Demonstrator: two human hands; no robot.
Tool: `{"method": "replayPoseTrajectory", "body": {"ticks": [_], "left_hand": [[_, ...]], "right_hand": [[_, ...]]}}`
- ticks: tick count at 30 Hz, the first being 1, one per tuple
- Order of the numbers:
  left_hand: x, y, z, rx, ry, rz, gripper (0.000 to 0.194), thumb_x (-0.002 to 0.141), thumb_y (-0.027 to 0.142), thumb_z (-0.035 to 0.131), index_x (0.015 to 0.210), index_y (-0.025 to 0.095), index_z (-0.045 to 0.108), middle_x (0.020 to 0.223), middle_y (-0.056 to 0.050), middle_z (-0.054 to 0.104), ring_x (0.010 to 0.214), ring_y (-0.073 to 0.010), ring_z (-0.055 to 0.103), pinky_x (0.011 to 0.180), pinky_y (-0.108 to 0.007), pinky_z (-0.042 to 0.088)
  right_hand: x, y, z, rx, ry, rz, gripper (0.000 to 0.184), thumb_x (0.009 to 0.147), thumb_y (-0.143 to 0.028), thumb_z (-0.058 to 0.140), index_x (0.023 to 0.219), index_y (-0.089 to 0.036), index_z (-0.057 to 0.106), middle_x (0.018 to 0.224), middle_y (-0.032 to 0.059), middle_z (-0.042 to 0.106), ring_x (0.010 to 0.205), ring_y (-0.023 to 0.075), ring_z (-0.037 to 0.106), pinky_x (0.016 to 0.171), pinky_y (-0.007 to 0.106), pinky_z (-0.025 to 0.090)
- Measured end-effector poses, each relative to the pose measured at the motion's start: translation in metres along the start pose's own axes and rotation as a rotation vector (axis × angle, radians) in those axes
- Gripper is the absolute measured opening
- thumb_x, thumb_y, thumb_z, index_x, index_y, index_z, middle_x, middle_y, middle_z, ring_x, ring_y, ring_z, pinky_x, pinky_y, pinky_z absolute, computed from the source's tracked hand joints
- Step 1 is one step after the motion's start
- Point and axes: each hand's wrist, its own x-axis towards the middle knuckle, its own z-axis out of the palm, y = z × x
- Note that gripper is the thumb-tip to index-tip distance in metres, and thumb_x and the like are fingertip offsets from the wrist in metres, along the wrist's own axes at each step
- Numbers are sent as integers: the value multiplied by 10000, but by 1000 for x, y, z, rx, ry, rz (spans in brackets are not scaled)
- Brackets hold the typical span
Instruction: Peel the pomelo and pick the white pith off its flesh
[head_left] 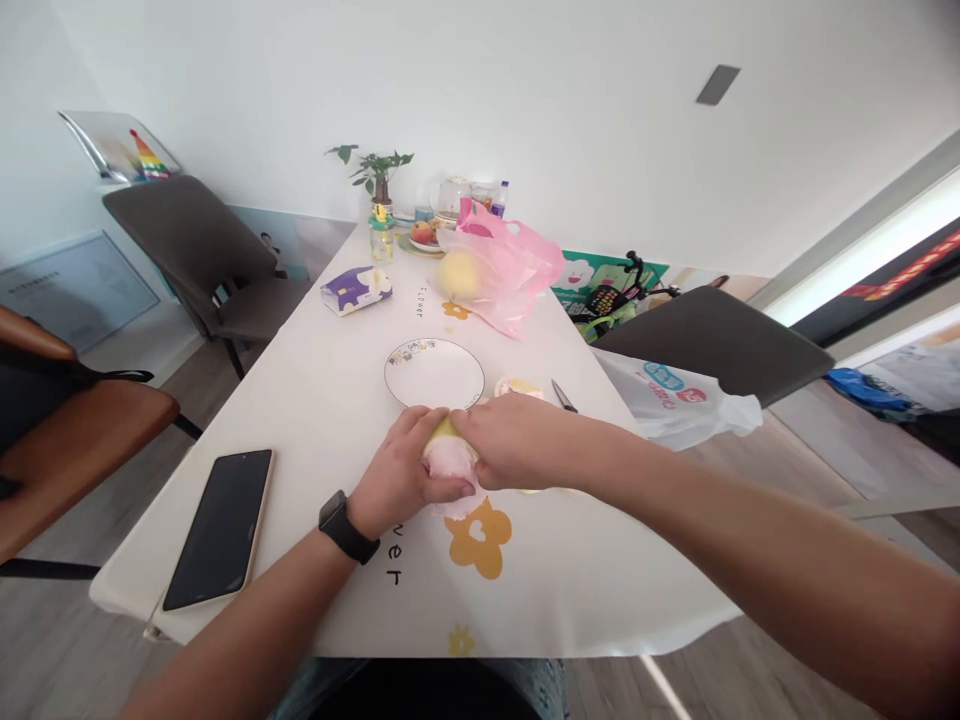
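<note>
Between my two hands is a partly peeled pomelo [451,462], its pale pinkish-white pith bare on the near side and some yellow rind left at the top. My left hand [409,460] wraps its left side, thumb across the front. Gripping the rind from the right is my right hand [517,440], its fingers bent over the top edge. Just beyond the hands lies a white oval-looking plate [431,375] with a printed rim. Cut peel [519,386] rests behind my right hand, beside a knife [564,396] whose handle is partly hidden.
On the left of the table [315,400] lies a phone [221,530]. Farther back are a tissue pack [357,291], a pink plastic bag [517,265] with a yellow fruit [460,274], and a plant [379,175]. A white bag [675,395] hangs at the right edge.
</note>
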Motion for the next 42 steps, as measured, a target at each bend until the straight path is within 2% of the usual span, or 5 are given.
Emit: {"method": "replayPoseTrajectory", "body": {"ticks": [11, 21, 29, 37, 42], "left_hand": [[5, 13, 4, -30, -36, -62, 738, 688, 469, 843, 1328, 256, 543, 1292, -114, 512, 1207, -321, 510, 1013, -500, 481], [8, 13, 3, -19, -88, -3, 861, 642, 470, 875, 1392, 282, 497, 1268, -101, 551, 1193, -329, 520, 1034, -503, 460], [5, 14, 12, 22, -26, -36, 814, 640, 446, 871, 1356, 268, 529, 1252, -97, 548, 1162, -320, 527, 984, -473, 489], [6, 12, 7, 13, -55, -14, 840, 657, 483, 858, 1380, 265, 491, 1321, -109, 543, 1252, -336, 495, 1061, -499, 432], [6, 9, 8, 34, -42, 25, 858, 656, 471, 858, 1385, 242, 468, 1347, -115, 550, 1278, -335, 481, 1082, -498, 420]], "right_hand": [[15, 26, 22, -54, 68, -101, 351, 876, -229, 514, 1218, -169, 568, 876, 81, 698, 727, 231, 628, 556, 306, 289], [10, 20, -5, 7, -17, -35, 253, 763, -299, 601, 997, -202, 609, 739, 48, 646, 675, 243, 594, 554, 318, 314], [24, 23, 4, -19, 3, -15, 215, 835, -235, 509, 1015, -198, 622, 749, 60, 649, 709, 236, 586, 552, 316, 281], [12, 37, 4, 109, 43, -23, 285, 929, -329, 465, 1134, -214, 627, 872, 75, 687, 794, 238, 613, 587, 309, 311], [17, 35, 8, 29, 77, -41, 224, 930, -324, 468, 970, -206, 654, 863, 74, 704, 788, 246, 634, 571, 311, 303]]}}
